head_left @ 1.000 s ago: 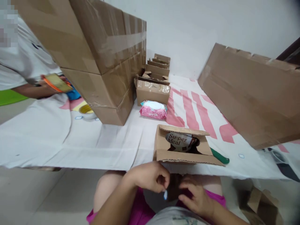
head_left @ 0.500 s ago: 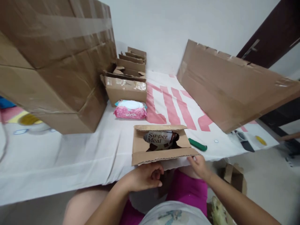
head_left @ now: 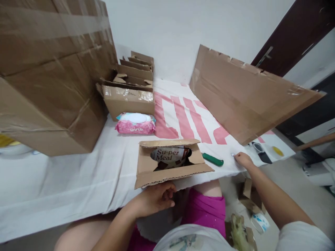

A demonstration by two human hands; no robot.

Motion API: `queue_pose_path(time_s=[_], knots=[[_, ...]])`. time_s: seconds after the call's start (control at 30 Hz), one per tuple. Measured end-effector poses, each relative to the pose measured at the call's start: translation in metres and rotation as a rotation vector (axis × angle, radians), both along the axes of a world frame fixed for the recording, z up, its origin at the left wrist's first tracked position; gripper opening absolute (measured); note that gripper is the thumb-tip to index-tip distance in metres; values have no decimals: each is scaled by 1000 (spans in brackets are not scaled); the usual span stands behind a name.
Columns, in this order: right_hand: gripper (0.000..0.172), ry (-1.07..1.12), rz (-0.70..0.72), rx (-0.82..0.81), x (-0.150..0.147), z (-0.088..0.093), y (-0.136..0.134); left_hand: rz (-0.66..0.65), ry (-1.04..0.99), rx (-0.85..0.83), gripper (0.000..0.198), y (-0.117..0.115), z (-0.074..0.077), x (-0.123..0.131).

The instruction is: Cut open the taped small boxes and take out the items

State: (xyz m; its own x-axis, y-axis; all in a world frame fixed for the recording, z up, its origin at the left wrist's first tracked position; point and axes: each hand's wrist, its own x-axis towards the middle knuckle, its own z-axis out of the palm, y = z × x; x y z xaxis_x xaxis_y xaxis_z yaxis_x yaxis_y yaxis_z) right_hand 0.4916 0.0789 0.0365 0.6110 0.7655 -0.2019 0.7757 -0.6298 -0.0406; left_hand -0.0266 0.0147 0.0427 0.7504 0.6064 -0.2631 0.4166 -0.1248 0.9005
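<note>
White sheet (head_left: pixel 78 174) beneath right hand (head_left: pixel 243 159) (flat)

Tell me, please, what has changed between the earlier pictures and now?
The right hand left the lap, passed the front flap of the box, and moved right to the table edge, beyond the green handle. The left hand stays curled at the lap; the box has not moved.
</note>
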Motion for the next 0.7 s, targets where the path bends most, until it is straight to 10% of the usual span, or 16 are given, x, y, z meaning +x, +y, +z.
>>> queue_pose_path(time_s=[0.47,0.7], knots=[[23,75,-10,48,3,-5,13,13,35,23,26,-1,0,1],[25,225,16,340,-9,1,10,4,36,27,27,-1,2,1]])
